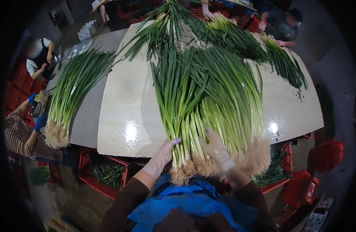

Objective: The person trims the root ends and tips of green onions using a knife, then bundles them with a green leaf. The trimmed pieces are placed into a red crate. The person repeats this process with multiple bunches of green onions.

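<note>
A large heap of long green onions [224,95], their pale roots towards me, lies at the near edge of the white table. My left hand [164,156], in a thin pale glove with a purple thumb tip, is closed around the left side of a small bunch of stalks [176,148]. My right hand [215,146], gloved too, rests on the stalks to the right with thumb and fingers spread; whether it grips any is unclear. Tangled roots [180,174] hang over the edge below both hands, above my blue apron [180,200].
Another onion pile [76,87] lies on the grey table at left, near a co-worker's blue gloves [40,121]. Further bunches [235,37] lie across the table by co-workers' gloved hands. Red crates [102,190] with green leaves stand below the near edge, either side of me.
</note>
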Demonstrator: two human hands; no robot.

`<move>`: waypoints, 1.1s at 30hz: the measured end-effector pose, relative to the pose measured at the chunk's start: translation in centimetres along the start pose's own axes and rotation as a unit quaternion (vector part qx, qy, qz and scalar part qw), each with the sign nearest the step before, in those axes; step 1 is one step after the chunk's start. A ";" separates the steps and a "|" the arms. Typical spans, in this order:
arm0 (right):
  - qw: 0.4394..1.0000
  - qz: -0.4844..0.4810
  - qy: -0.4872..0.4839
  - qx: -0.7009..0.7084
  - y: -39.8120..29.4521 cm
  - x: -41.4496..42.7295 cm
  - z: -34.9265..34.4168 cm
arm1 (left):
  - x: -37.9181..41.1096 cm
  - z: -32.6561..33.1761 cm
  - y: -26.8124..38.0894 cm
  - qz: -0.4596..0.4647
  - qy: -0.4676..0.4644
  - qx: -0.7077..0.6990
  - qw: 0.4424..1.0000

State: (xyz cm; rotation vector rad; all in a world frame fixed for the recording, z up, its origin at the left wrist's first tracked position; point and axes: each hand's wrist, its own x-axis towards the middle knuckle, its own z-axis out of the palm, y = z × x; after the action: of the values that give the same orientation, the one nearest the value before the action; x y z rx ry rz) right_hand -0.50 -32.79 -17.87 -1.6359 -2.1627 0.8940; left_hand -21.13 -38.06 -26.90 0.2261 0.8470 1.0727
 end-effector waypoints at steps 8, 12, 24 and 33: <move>0.988 0.113 -0.086 0.053 -2.4 2.9 2.9 | 0.2 -0.5 0.3 -0.076 0.013 -0.129 0.989; 0.972 0.127 -0.129 0.147 -3.2 4.3 3.9 | -2.0 1.4 3.3 -0.031 0.077 -0.050 0.995; 0.994 -0.056 0.076 0.053 -2.5 1.6 6.6 | -3.3 -3.1 3.5 -0.035 0.038 -0.127 0.991; 0.986 0.004 -0.134 -0.099 -2.5 5.6 4.3 | -4.0 -2.6 3.9 -0.017 -0.004 -0.112 0.994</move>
State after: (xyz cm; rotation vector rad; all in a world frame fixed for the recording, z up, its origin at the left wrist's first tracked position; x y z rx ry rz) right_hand -6.58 -29.21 -20.36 -1.6989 -2.4983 0.9776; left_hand -26.44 -40.15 -24.52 0.0278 0.7142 1.1243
